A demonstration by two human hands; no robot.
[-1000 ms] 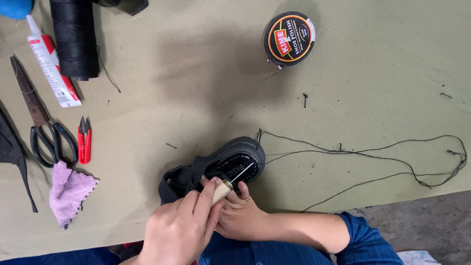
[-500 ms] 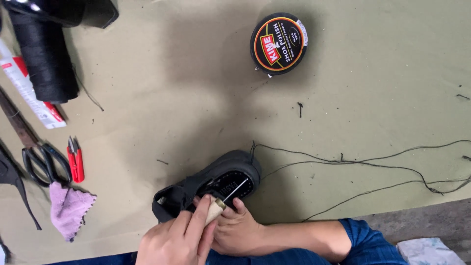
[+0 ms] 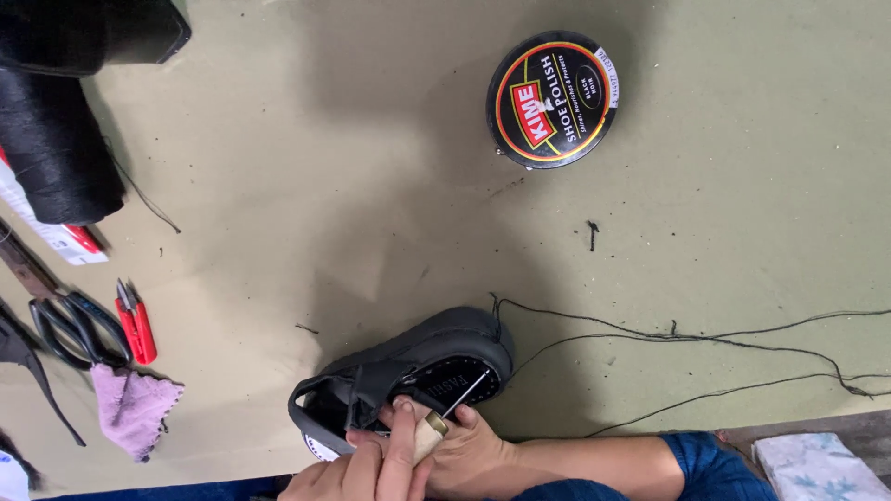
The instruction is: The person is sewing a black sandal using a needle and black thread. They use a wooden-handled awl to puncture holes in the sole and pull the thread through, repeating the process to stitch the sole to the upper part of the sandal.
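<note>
Hands: right hand (image 3: 473,455) grips matte black leather shoe (image 3: 408,376), left hand (image 3: 357,468) clamps wooden-handled awl (image 3: 445,413).

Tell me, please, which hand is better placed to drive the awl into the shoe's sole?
Left, probably. The left hand grips the awl by its wooden handle, tip on the black shoe; the right hand steadies the shoe.

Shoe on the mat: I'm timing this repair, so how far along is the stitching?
Done: black thread already leaves the shoe at its toe. In hand: left hand pushes the awl into the sole; right hand steadies it. Left: long thread untrimmed, snips lying aside.
</note>
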